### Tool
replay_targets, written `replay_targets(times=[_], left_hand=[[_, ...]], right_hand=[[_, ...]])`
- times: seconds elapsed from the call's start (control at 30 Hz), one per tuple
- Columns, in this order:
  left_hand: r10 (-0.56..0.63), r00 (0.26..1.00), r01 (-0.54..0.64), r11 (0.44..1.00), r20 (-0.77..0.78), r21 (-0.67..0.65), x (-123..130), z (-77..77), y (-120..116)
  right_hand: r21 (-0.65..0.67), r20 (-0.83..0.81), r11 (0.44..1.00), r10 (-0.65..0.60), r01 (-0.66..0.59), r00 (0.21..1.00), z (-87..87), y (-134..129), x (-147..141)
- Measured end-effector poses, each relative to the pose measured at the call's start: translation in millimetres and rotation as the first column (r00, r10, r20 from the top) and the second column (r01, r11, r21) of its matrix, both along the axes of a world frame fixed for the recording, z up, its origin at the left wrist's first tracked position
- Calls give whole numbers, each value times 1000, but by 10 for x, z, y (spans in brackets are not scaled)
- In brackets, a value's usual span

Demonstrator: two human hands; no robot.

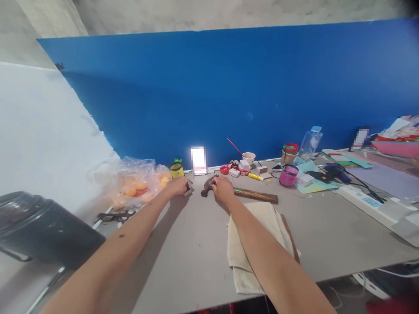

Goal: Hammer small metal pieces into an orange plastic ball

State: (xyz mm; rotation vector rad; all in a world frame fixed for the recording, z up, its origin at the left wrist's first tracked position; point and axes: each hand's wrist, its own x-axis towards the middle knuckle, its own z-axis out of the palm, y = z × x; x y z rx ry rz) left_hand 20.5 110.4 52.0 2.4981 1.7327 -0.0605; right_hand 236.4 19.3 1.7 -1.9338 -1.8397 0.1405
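Observation:
My left hand [178, 186] is closed at the left of the desk's middle, with a small dark and grey thing [189, 191] at its fingertips, too small to name. My right hand [223, 187] grips a claw hammer [257, 195] close to its head. The hammer lies across the desk, its metal head to the left and its wooden handle to the right. Below the handle is a folded cream cloth [240, 244], partly covered by my right forearm. A yellow cup-shaped thing with a green top [177, 169] stands just behind my left hand.
Glasses [116, 216] and a clear plastic bag with orange things [139, 183] are at left. Behind stand a lit phone [198, 161], small boxes [234, 173] and a paper cup [249, 157]. A pink cup [288, 175], bottle [310, 141] and power strip [369, 207] are at right.

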Motion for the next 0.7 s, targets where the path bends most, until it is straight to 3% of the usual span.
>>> replay_targets(times=[0.4, 0.7], left_hand=[[-10, 999, 10, 1000, -51, -2, 11, -6, 14], [-1, 997, 0, 1000, 73, 19, -32, -68, 64]], right_hand=[[29, -25, 999, 15, -14, 1000, -37, 28, 15], [45, -39, 999, 23, -21, 999, -58, 40, 25]])
